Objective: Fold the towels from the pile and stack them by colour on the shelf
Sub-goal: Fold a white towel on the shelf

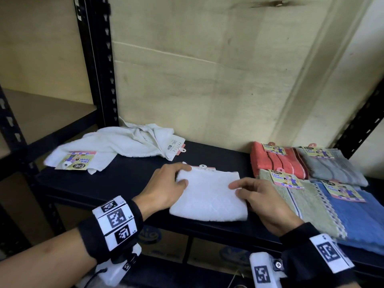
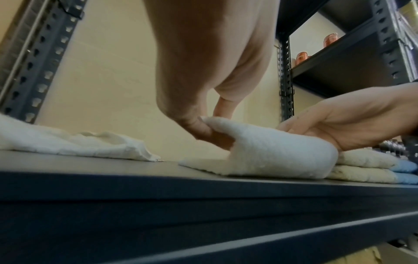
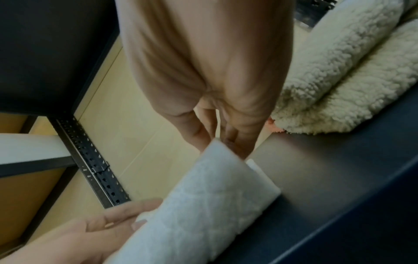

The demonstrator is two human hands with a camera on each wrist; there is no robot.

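A white towel, folded over, lies on the dark shelf board near its front edge. My left hand pinches the upper layer at the towel's left edge, thumb tucked inside the fold. At the right edge my right hand pinches the towel between thumb and fingers. At the back left lies a loose pile of white towels with card labels. On the right sit folded coral, grey, green and blue towels.
A black perforated upright stands at the back left and another at the right. A pale board wall closes the back. Cardboard boxes sit under the shelf. Orange jars stand on a higher shelf to the right.
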